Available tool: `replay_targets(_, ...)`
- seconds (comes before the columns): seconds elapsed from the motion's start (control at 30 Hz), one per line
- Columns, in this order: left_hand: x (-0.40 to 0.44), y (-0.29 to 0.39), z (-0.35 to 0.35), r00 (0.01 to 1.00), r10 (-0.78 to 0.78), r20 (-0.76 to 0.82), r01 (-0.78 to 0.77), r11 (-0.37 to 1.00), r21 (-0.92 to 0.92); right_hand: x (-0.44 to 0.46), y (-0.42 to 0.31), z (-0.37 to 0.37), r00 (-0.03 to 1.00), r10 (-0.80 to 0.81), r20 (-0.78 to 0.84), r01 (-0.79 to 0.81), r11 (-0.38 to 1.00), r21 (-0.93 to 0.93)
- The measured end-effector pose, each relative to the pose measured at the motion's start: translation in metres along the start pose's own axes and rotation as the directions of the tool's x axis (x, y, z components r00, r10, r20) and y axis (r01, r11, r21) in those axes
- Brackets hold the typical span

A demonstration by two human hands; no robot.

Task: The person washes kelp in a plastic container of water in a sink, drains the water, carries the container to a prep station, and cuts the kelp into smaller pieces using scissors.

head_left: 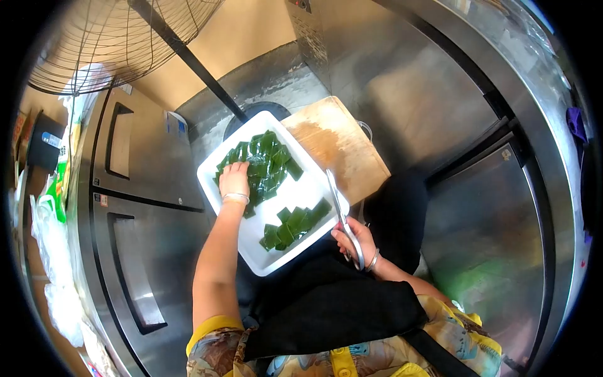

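Note:
A white rectangular tray [251, 259] rests tilted across my lap, with wet, glossy, dark green kelp-like pieces cut roughly square. The larger pile [267, 160] lies toward its far side and a smaller pile [294, 226] toward the near right corner. My left hand [234, 180] reaches over the tray's left side, its fingers bent down into the larger pile; the fingertips are partly hidden. At the tray's right edge, my right hand [355, 239] is closed round the handles of metal scissors [342, 210], whose blades point up and away along the rim.
A wooden cutting board [336, 141], wet in part, lies behind the tray. A wire-caged fan [119, 38] on a dark pole [195, 66] stands at the far left. Steel cabinets flank me on the left [147, 151] and right [483, 232].

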State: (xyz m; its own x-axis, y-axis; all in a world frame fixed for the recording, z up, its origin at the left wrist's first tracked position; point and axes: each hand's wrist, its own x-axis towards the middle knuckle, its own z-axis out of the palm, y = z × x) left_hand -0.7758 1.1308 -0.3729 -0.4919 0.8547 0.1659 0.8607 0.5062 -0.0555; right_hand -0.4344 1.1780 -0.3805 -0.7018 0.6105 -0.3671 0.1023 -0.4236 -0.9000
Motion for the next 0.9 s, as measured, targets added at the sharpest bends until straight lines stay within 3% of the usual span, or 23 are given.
replay_targets(0.03,0.006,-0.004,0.001,0.997,-0.014,0.082,0.01,0.999,0.049,0.0,0.0,0.0,1.0,0.001,-0.006,-0.001,1.0,-0.011)
replay_targets(0.17,0.013,-0.005,-0.01,0.991,0.01,0.133,-0.018,0.998,0.058,-0.001,-0.002,0.001,1.0,0.014,-0.011,-0.014,1.0,-0.02)
replay_targets(0.27,0.015,-0.014,-0.014,0.989,-0.023,0.144,0.031,0.998,-0.051,-0.001,0.003,0.001,1.0,-0.005,-0.011,0.005,0.999,-0.044)
replay_targets(0.37,0.015,-0.028,-0.007,0.985,-0.066,0.157,0.124,0.911,-0.394,-0.001,0.004,0.001,0.999,-0.035,-0.012,0.034,0.996,-0.082)
replay_targets(0.4,0.014,-0.028,-0.009,0.986,-0.069,0.15,0.124,0.908,-0.4,-0.002,0.005,0.001,0.999,-0.05,-0.014,0.048,0.994,-0.099)
replay_targets(0.43,0.012,-0.027,-0.011,0.918,-0.207,0.337,0.392,0.588,-0.707,-0.004,0.006,0.002,0.998,-0.055,-0.013,0.053,0.993,-0.107)
replay_targets(0.47,0.009,-0.026,-0.012,0.804,-0.227,0.55,0.583,0.116,-0.804,-0.008,0.007,0.002,0.998,-0.063,0.022,0.065,0.992,-0.112)
replay_targets(0.5,0.0,-0.023,-0.024,0.797,-0.157,0.583,0.578,-0.08,-0.812,-0.01,0.008,0.001,0.996,-0.069,0.058,0.076,0.99,-0.115)
replay_targets(0.53,-0.01,-0.019,-0.036,0.798,-0.158,0.582,0.576,-0.085,-0.813,-0.013,0.004,0.003,0.996,-0.07,0.06,0.076,0.99,-0.121)
replay_targets(0.63,-0.046,-0.002,-0.067,0.854,-0.043,0.519,0.426,-0.516,-0.743,-0.031,-0.008,0.009,0.976,0.03,0.214,0.005,0.986,-0.164)
replay_targets(0.67,-0.056,0.003,-0.074,0.851,-0.045,0.523,0.427,-0.521,-0.739,-0.033,-0.009,0.012,0.965,-0.006,0.262,0.058,0.979,-0.194)
replay_targets(0.73,-0.073,0.014,-0.085,0.91,0.019,0.413,0.253,-0.817,-0.519,-0.035,-0.01,0.02,0.933,-0.014,0.36,0.079,0.983,-0.168)
replay_targets(0.77,-0.081,0.018,-0.089,0.888,0.01,0.459,0.214,-0.894,-0.394,-0.035,-0.014,0.023,0.904,-0.049,0.424,0.146,0.969,-0.198)
replay_targets(0.8,-0.089,0.022,-0.093,0.881,-0.005,0.474,0.177,-0.924,-0.339,-0.036,-0.019,0.027,0.887,-0.031,0.461,0.16,0.957,-0.244)
replay_targets(0.9,-0.106,0.029,-0.089,0.885,-0.019,0.466,0.195,-0.892,-0.408,-0.035,-0.024,0.036,0.868,-0.013,0.496,0.174,0.944,-0.28)
